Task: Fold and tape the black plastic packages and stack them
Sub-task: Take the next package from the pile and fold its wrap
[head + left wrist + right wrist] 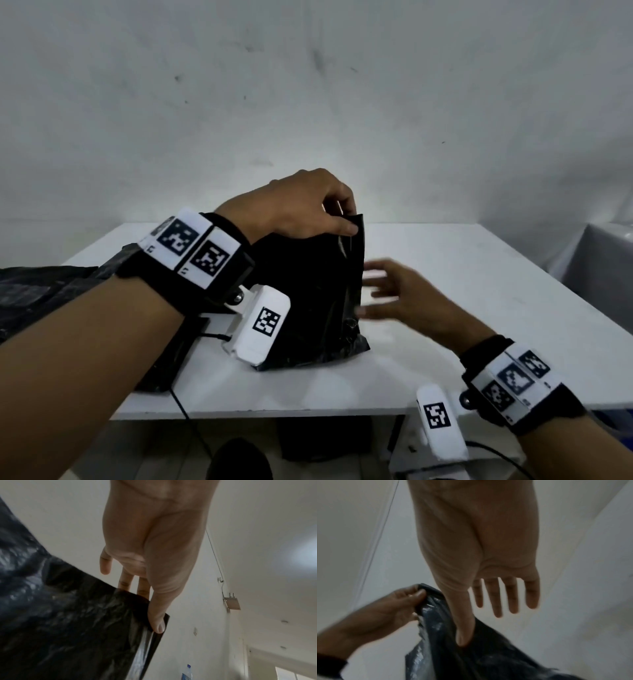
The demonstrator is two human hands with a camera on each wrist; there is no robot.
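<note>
Fingers (344, 224) of the left hand (301, 205) are pinched on the top edge of a black plastic package (308, 298), which is held upright on the white desk (479, 274). Right hand (400, 301) fingers are spread, grasping nothing, beside it. More black plastic (34, 294) is seen at the desk's left, before a grey wall (308, 85).

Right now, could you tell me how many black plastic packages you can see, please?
2: one package stands mid-table, its top pinched by the left hand; another lies at the table's left edge. More may be hidden.
</note>
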